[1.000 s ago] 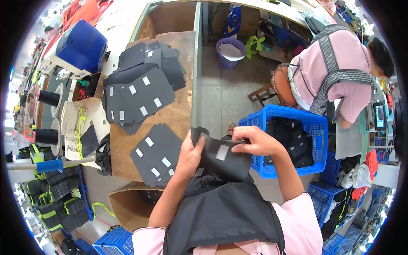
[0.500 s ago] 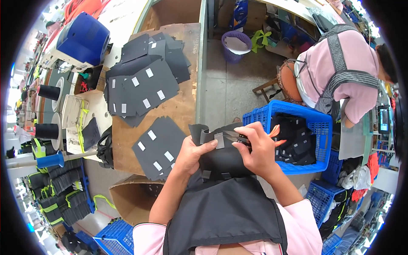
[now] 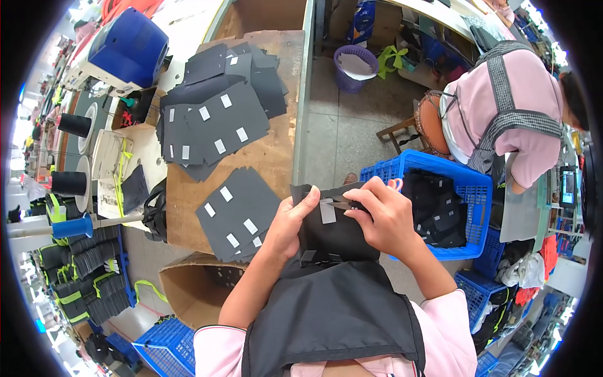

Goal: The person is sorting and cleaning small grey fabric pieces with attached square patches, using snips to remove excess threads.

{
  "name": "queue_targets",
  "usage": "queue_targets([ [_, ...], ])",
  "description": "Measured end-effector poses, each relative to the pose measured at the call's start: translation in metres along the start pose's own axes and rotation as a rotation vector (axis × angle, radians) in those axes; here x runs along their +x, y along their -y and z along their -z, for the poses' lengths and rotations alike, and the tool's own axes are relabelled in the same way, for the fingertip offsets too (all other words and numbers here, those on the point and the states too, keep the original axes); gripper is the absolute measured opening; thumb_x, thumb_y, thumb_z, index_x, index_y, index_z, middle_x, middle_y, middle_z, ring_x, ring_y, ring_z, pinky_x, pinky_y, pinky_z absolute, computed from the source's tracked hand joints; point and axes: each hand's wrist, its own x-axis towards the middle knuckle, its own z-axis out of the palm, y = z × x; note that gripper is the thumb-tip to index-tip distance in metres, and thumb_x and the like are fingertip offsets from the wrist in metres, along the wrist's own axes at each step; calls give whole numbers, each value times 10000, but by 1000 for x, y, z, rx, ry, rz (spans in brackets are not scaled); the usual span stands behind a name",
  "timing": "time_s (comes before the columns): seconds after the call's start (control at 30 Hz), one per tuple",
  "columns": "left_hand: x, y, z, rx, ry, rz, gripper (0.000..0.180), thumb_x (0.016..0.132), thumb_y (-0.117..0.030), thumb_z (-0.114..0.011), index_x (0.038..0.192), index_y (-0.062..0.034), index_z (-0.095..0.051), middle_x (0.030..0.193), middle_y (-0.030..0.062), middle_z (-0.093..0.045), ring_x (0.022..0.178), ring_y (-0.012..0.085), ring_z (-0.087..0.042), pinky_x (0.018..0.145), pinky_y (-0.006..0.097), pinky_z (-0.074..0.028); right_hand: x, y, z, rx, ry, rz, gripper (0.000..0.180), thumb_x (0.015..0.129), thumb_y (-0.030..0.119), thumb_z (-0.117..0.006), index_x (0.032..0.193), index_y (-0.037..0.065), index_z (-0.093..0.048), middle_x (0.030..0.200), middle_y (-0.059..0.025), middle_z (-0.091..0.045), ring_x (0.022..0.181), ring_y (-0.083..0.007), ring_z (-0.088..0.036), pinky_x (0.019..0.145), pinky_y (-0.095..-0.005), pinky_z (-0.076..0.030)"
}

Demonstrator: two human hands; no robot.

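Note:
My left hand [image 3: 286, 230] grips a black fabric panel [image 3: 339, 239] by its left side, thumb on top, above the black apron on my lap. In my right hand [image 3: 388, 218] is a small pair of scissors [image 3: 396, 184]; their orange-pink handle loops stick out behind the fingers. The pointed blades lie against a white patch [image 3: 328, 212] on the panel, near its upper edge. Whether the blade tips are under or on the patch cannot be told. Further patches show lower on the panel, close to the apron.
Stacked black panels with white patches [image 3: 232, 119] and a smaller pile [image 3: 239, 213] lie on the wooden tabletop [image 3: 282, 151] at left. A blue crate [image 3: 480, 217] of black pieces stands at right, near a seated co-worker [image 3: 524, 107]. An open cardboard box [image 3: 182, 295] sits below the table.
My left thumb has shifted up to the panel's upper edge, and the panel's folded edge lies flatter. More of the white patch shows. The scissors' handles have turned upward.

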Motion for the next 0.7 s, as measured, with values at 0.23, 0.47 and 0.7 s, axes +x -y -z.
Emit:
queue_targets([
  [0.23, -2, -2, -3, 48, 15, 31, 321, 881, -349, -593, 901, -29, -600, 835, 45, -615, 738, 104, -568, 664, 248, -465, 10, -9, 2, -14, 88, 151, 254, 644, 100, -710, 878, 97, -611, 745, -25, -520, 594, -193, -528, 527, -301, -397],
  [0.47, 1, -1, -1, 63, 23, 64, 339, 879, -353, -594, 918, -17, -603, 852, 53, -617, 737, 109, -569, 669, 253, -466, 8, -14, 6, -83, 94, 264, 249, 626, 98, -722, 858, 91, -633, 718, -13, -548, 584, -176, -532, 514, -297, -396],
  [0.7, 1, -4, -3, 90, 8, 43, 372, 877, -372, -589, 939, -5, -605, 871, 65, -623, 764, 124, -579, 689, 264, -470, 4, -15, -3, -68, 7, 191, 265, 632, 85, -709, 879, 80, -614, 725, -18, -502, 554, -177, -508, 511, -287, -382],
])
